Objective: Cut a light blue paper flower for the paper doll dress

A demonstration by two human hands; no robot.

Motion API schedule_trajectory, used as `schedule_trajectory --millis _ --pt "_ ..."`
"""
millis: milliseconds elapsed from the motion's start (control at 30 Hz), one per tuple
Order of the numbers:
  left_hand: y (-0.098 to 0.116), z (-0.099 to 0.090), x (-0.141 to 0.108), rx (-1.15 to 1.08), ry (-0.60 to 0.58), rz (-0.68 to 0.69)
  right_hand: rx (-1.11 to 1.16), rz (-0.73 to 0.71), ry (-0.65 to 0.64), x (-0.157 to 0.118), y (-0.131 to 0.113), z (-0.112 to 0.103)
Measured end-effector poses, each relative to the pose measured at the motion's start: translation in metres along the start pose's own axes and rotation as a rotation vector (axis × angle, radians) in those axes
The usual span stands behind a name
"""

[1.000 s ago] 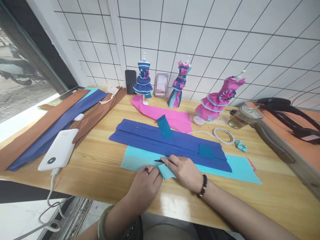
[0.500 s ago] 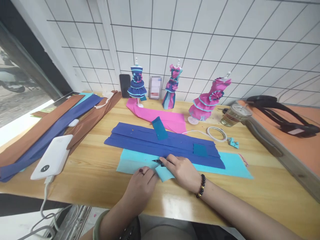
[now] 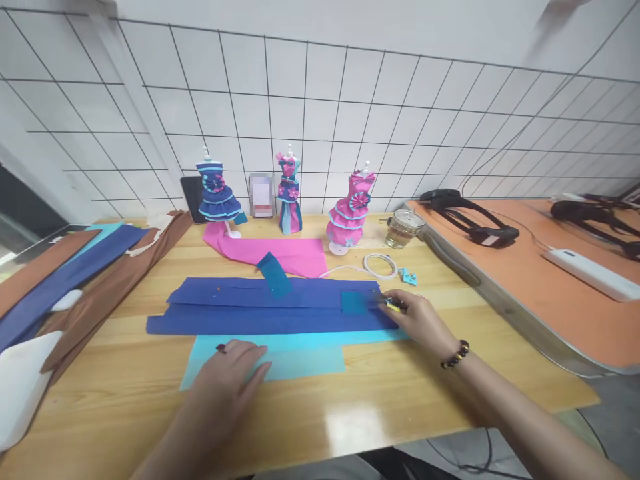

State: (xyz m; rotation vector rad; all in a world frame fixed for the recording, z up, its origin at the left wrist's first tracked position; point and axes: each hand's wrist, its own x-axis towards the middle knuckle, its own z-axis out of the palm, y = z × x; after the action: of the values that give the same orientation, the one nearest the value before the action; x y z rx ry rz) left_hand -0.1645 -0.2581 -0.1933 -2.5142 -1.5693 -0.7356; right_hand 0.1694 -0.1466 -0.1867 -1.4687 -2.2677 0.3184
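Your passage lies across the near strip of the wooden surface (image 3: 300,420); behind the blue cloth (image 3: 280,310), three dressed mannequins (image 3: 220,200) and a lidded cup (image 3: 403,230) obstruct your reach.

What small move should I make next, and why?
I'd probably set the small tool on the table, to free your right hand, which holds it at the right end of the dark blue cloth; your left hand is on the light blue cloth.
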Motion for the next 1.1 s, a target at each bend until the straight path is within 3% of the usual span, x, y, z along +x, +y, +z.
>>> schedule_trajectory --millis 67,167,333,433,600,867,1100 --pt "-0.016 -0.004 0.010 0.022 -0.028 -0.008 -0.005 0.181 0.068 0.006 0.020 -0.002" --pt "-0.042 -0.007 0.026 0.117 -0.178 -0.083 -0.008 0.355 0.036 0.017 0.036 -0.002" --pt "-0.067 -0.008 0.041 0.175 -0.371 -0.224 0.053 0.469 -0.028 0.030 0.028 0.000" --pt "-0.070 -0.008 0.042 0.133 -0.441 -0.236 0.080 0.469 -0.047 0.033 0.018 0.003" --pt "-0.071 -0.008 0.042 0.071 -0.450 -0.261 0.134 0.385 -0.099 0.032 0.014 0.009" --pt "-0.078 -0.005 0.039 -0.017 -0.390 -0.280 0.024 0.370 -0.054 0.033 0.030 0.002" --pt "-0.079 -0.005 0.041 -0.020 -0.405 -0.293 -0.014 0.304 -0.172 0.035 0.036 -0.004"
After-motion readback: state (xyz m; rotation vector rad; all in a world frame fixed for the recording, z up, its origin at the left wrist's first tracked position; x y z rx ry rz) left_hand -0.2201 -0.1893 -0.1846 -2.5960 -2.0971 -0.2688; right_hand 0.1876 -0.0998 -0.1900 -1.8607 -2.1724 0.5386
